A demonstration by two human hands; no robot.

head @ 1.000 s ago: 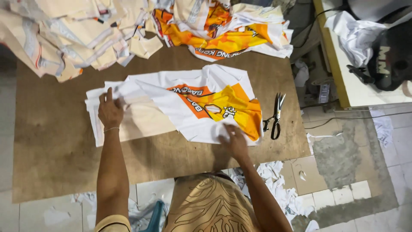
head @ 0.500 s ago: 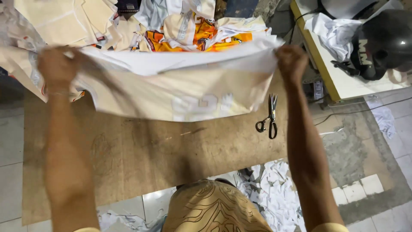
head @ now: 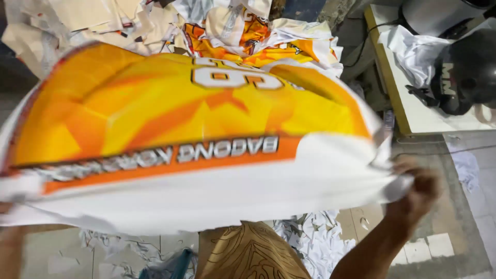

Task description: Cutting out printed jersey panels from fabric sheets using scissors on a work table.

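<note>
Printed fabric panel (head: 196,139): one piece, yellow and orange with a white lower band and a row of lettering. Held spread in the air across nearly the whole view. Half a second ago its plain pale side faced the camera; now the coloured side shows, and it sits closer, hiding the wooden board and the scissors seen then.

Right hand (head: 416,188): fingers (head: 408,168) closed on the panel's right edge, cloth bunched just inside them. It was raised high earlier; it is now lower and out to the right.

Left hand: hidden behind the panel's left edge, only the forearm (head: 9,253) showing below it; grip cannot be told.

Beyond the fingers, past the panel's top edge: heap of similar printed pieces (head: 258,36). Right of the right-hand fingers: black helmet (head: 465,72) on a white table (head: 413,111). Below the panel: white paper scraps (head: 310,243) on the floor.
</note>
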